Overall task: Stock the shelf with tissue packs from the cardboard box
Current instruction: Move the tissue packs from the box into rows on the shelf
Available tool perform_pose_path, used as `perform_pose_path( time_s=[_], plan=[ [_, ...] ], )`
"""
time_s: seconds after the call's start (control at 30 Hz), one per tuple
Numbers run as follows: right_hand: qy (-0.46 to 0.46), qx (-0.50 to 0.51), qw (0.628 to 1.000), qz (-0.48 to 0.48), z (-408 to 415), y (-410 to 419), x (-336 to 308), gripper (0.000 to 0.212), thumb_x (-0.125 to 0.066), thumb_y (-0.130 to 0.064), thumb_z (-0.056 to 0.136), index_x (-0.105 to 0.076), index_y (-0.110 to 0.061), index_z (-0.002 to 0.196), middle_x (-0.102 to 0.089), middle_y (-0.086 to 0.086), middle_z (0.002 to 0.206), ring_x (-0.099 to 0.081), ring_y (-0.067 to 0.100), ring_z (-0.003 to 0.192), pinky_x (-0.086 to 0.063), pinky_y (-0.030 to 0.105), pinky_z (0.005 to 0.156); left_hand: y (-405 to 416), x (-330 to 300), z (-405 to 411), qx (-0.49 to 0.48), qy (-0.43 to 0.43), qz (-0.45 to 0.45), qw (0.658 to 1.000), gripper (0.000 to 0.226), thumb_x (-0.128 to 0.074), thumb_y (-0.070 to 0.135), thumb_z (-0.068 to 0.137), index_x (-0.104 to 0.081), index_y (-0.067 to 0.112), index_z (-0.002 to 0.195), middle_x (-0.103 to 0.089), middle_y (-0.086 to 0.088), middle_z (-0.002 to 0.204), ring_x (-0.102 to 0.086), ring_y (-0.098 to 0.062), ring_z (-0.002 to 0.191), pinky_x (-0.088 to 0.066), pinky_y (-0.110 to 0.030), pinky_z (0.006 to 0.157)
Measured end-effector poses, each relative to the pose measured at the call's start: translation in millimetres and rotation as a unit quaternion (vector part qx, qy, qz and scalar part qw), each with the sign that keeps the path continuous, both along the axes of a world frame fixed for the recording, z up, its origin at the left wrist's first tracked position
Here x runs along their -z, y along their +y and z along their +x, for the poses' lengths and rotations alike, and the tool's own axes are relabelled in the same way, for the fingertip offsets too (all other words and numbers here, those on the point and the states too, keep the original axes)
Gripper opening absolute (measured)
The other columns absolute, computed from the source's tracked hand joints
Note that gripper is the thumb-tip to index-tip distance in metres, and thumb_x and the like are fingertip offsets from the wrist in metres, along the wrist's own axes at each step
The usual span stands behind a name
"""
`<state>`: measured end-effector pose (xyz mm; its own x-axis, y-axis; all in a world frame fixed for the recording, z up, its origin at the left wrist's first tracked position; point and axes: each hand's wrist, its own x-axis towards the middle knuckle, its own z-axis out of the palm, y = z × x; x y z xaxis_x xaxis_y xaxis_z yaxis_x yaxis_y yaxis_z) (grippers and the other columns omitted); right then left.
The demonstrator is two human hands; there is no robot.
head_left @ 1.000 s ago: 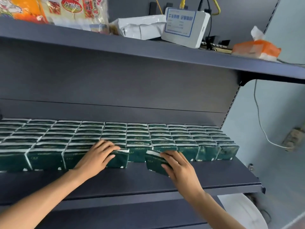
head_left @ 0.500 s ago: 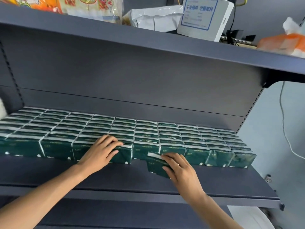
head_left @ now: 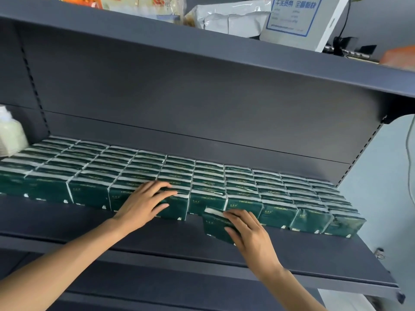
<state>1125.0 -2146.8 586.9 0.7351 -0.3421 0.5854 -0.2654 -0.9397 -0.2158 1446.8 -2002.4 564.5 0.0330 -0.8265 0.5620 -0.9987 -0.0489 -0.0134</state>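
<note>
Green tissue pack under right hand.

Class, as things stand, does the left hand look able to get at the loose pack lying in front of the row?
Probably yes: the left hand rests close by, with bare shelf between, though the right hand covers much of the loose pack.
</note>
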Motion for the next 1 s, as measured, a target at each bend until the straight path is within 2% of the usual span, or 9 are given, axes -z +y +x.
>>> perform_pose_path(
  time_s=[0.07,0.23,0.53,0.7,0.87,1.0],
  plan=[
    [0.002,0.0,1.0,0.002,3.6,-1.8,2.5,0.031,-0.063,-0.021,0.097,-0.062,-0.02,0.129,-0.056,-0.012,0.126,-0.057,0.01,0.108,-0.051,0.023,0.084,0.0,0.0,0.4,-0.002,0.007,0.004,1.0,0.046,-0.038,0.047,0.099,-0.056,0.03,0.138,-0.05,0.006,0.137,-0.052,-0.013,0.12,-0.046,-0.036,0.104],
    [0.0,-0.007,1.0,0.0,17.7,-8.1,4.3,0.031,-0.062,-0.023,0.097,-0.063,-0.02,0.128,-0.056,-0.013,0.125,-0.057,0.01,0.105,-0.052,0.025,0.082,-0.8,1.5,0.8,-0.007,0.014,0.007,1.0,0.047,-0.038,0.047,0.098,-0.057,0.03,0.137,-0.05,0.007,0.137,-0.051,-0.013,0.121,-0.047,-0.037,0.105],
    [-0.029,-0.026,0.999,0.035,53.9,-21.0,11.0,0.032,-0.062,-0.02,0.098,-0.062,-0.019,0.13,-0.057,-0.01,0.125,-0.055,0.01,0.113,-0.047,0.023,0.094,-1.9,1.0,2.1,-0.007,0.016,0.013,1.0,0.045,-0.038,0.047,0.099,-0.056,0.031,0.137,-0.05,0.008,0.136,-0.052,-0.012,0.12,-0.048,-0.035,0.104],
    [-0.052,-0.041,0.998,0.021,66.1,-25.1,19.3,0.03,-0.054,-0.024,0.101,-0.063,-0.019,0.129,-0.057,-0.01,0.125,-0.056,0.011,0.113,-0.045,0.024,0.097,-3.0,-0.6,2.5,-0.012,0.008,0.017,1.0,0.045,-0.037,0.047,0.099,-0.056,0.032,0.136,-0.051,0.009,0.135,-0.052,-0.012,0.119,-0.048,-0.034,0.102],
    [-0.061,-0.051,0.997,0.021,71.1,-26.8,28.1,0.029,-0.054,-0.02,0.101,-0.063,-0.016,0.128,-0.056,-0.008,0.126,-0.055,0.012,0.11,-0.046,0.024,0.095,-3.4,-1.2,2.6,-0.009,0.005,0.015,1.0,0.044,-0.038,0.048,0.099,-0.056,0.032,0.136,-0.05,0.01,0.135,-0.051,-0.011,0.119,-0.047,-0.034,0.103],
    [-0.051,-0.038,0.998,-0.004,73.2,-33.2,36.5,0.028,-0.058,-0.018,0.099,-0.063,-0.017,0.126,-0.054,-0.006,0.127,-0.054,0.016,0.106,-0.046,0.031,0.09,-3.6,-1.1,3.3,-0.01,0.004,0.015,1.0,0.043,-0.039,0.047,0.099,-0.056,0.032,0.136,-0.049,0.011,0.136,-0.05,-0.01,0.12,-0.046,-0.033,0.105]
  ],
)
